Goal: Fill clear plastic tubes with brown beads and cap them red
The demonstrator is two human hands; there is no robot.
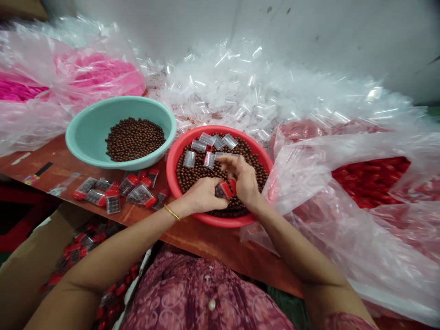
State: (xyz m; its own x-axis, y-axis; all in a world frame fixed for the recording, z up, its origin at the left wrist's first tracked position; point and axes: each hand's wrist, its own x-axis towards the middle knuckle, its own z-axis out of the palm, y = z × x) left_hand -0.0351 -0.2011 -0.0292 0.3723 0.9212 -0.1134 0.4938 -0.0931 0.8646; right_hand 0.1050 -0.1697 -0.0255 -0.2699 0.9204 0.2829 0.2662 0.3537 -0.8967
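Two hands low over a red plastic basin (215, 129) of brown beads (187, 172): left hand (202, 195) and right hand (243, 179) both nearly closed, apparently pinching between them a clear red-capped packet (223, 189) just above the beads, finger contact partly hidden.

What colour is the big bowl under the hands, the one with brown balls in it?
The bowl is coral red; it shows best in the head view.

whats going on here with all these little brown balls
A person's left hand and right hand are working over a red basin of small brown balls, a red-capped clear packet between them. More packets lie on the wooden table, beside a teal basin.
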